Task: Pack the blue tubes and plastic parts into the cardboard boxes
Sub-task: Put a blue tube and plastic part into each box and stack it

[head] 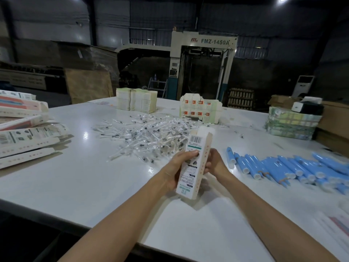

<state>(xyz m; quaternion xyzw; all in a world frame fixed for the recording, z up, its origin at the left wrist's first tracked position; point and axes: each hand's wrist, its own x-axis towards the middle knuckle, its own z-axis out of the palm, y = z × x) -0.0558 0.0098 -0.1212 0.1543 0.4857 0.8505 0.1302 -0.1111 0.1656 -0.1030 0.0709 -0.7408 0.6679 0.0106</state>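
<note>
— What's that in the hands?

— One cardboard box point(194, 163), long and narrow. It's white card with a barcode near the top end, teal print down the face and a row of small orange dots along the side. It's tilted, with the open top flap pointing away, over the near middle of the white table point(75, 178). The left hand point(177, 169) has its fingers curled onto the printed face. The right hand point(216, 163) grips the dotted side and is partly hidden behind the box.

— And the stuff to pack?

— The blue tubes point(283, 167) lie on the table to the right. They're smooth round plastic with white ends, well over a dozen and overlapping, so I can't count them exactly. The plastic parts point(151, 135) sit beyond the box in one loose heap: thin white pieces in glossy clear wrappers, far too many to count.

— What else is about?

— On the left, at least five printed boxes point(28, 133) lie flat, fanned over one another. At the far edge are two bundles of flat cartons point(136, 100) side by side, then one stack with orange squares point(200, 108). To the right, a greenish stack point(290, 123) sits beside brown corrugated boxes point(334, 118). Behind it all stands a pale machine point(204, 59) marked FMZ-1450A.
</note>
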